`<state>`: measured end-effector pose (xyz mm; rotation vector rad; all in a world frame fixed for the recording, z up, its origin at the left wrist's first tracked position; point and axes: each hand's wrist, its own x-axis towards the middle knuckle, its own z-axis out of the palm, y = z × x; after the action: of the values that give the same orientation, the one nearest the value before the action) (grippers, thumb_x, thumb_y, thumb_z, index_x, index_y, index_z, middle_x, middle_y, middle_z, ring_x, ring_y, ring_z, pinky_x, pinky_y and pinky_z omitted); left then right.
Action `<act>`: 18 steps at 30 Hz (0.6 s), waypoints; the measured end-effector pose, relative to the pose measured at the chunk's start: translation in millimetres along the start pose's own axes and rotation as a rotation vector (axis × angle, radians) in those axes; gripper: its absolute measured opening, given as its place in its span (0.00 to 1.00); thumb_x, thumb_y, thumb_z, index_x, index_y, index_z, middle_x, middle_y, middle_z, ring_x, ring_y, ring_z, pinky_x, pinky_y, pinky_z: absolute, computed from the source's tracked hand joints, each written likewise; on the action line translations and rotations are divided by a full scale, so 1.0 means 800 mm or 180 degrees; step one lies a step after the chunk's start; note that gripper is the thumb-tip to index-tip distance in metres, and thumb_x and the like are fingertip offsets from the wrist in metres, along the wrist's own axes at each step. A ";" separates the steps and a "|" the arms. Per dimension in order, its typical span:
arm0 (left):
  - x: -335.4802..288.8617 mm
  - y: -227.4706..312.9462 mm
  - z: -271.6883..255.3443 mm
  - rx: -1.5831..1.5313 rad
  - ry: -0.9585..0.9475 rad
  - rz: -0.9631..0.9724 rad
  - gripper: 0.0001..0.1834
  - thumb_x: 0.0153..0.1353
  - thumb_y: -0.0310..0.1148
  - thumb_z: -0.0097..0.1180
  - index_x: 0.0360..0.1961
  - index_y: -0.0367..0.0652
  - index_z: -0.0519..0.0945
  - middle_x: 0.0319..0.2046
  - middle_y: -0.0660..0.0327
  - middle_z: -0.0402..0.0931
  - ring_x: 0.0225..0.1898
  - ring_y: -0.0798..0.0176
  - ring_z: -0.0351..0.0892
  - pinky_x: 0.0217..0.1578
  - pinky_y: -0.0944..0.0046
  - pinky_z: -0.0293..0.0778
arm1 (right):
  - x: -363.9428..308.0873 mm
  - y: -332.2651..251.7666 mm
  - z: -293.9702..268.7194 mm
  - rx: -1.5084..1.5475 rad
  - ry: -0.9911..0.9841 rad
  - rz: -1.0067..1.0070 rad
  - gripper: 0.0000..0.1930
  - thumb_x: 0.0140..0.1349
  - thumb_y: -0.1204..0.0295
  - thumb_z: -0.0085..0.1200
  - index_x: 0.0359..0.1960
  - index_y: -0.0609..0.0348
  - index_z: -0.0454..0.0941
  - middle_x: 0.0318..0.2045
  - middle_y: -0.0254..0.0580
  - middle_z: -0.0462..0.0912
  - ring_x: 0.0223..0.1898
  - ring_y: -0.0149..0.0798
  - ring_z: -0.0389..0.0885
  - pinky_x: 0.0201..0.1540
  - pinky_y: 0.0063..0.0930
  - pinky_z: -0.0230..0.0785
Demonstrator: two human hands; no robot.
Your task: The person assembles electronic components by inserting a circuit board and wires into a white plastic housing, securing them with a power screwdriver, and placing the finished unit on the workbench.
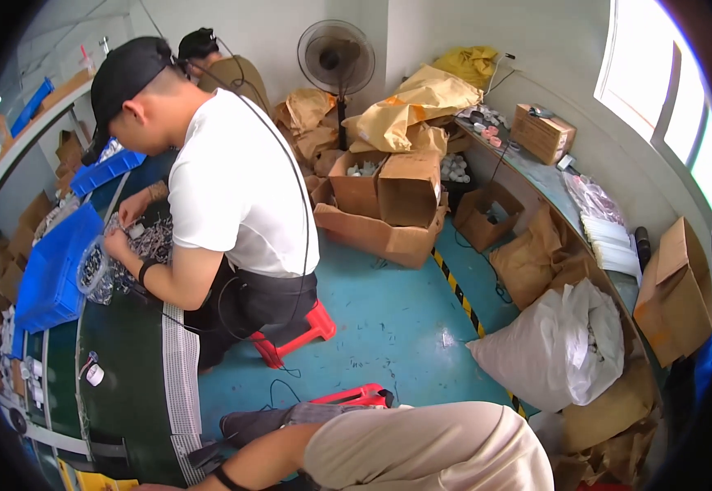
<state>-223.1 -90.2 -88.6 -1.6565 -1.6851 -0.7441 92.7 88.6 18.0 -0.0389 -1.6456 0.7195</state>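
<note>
My right arm, in a beige sleeve [429, 442] with a black band at the wrist, reaches toward the lower left. Only a sliver of my right hand [156, 488] shows at the bottom edge; its fingers and anything in them are cut off. A yellow bin [94, 479] is nearest to it. Farther up the dark green conveyor belt [123, 393] lies a small white round part [95, 375] with thin wires. My left hand is out of the picture.
A co-worker in a white shirt [241, 176] sits on a red stool [315, 327], handling small parts beside a blue bin [65, 274]. Another person [237, 74] works beyond. A fan [335, 57], cardboard boxes [409, 188] and a white sack [556, 344] stand along the floor.
</note>
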 end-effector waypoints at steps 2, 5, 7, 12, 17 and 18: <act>0.000 0.004 -0.008 0.0838 -0.1383 -0.1674 0.24 0.47 0.36 0.57 0.48 0.43 0.79 0.44 0.52 0.80 0.46 0.45 0.76 0.51 0.51 0.69 | -0.028 -0.021 -0.031 0.0176 -0.0070 0.0359 0.24 0.61 0.46 0.50 0.42 0.57 0.72 0.32 0.47 0.75 0.36 0.52 0.75 0.35 0.43 0.69; 0.001 -0.025 0.009 0.1084 -0.1084 -0.1398 0.23 0.48 0.35 0.57 0.49 0.45 0.79 0.44 0.53 0.80 0.46 0.49 0.77 0.51 0.52 0.69 | -0.080 -0.034 -0.087 0.0428 -0.0207 0.0905 0.24 0.61 0.47 0.51 0.41 0.57 0.72 0.32 0.47 0.75 0.35 0.52 0.76 0.34 0.42 0.69; 0.007 -0.015 0.010 0.2433 -0.2315 -0.2035 0.23 0.49 0.34 0.57 0.49 0.46 0.80 0.44 0.54 0.81 0.46 0.51 0.78 0.51 0.53 0.70 | -0.128 -0.041 -0.121 0.0261 -0.0913 0.0999 0.22 0.60 0.50 0.53 0.40 0.58 0.72 0.30 0.49 0.75 0.33 0.52 0.77 0.34 0.42 0.70; 0.061 0.058 -0.011 0.0832 -0.1535 -0.1739 0.22 0.48 0.32 0.54 0.47 0.44 0.81 0.43 0.54 0.82 0.47 0.50 0.79 0.51 0.53 0.71 | -0.246 -0.032 -0.157 -0.0659 -0.2988 0.2173 0.27 0.59 0.49 0.54 0.46 0.62 0.72 0.31 0.55 0.80 0.36 0.54 0.80 0.37 0.47 0.72; 0.055 0.074 -0.024 0.1073 -0.1219 -0.1327 0.19 0.48 0.31 0.56 0.43 0.35 0.82 0.41 0.48 0.81 0.44 0.49 0.81 0.48 0.58 0.75 | -0.365 0.092 -0.086 -0.0557 -0.4396 0.2626 0.29 0.64 0.49 0.47 0.50 0.67 0.74 0.43 0.50 0.81 0.47 0.47 0.78 0.50 0.47 0.68; 0.055 0.081 -0.026 0.1110 -0.1224 -0.1775 0.18 0.49 0.32 0.56 0.42 0.35 0.82 0.41 0.48 0.81 0.42 0.48 0.81 0.47 0.56 0.75 | -0.351 0.079 -0.086 -0.0510 -0.4473 0.2566 0.29 0.64 0.49 0.47 0.50 0.67 0.74 0.43 0.50 0.81 0.47 0.47 0.78 0.50 0.47 0.68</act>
<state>-156.7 -76.1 -44.3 -1.1375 -2.4396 -0.3453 194.7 52.2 -257.5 -0.4050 -3.0991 1.3745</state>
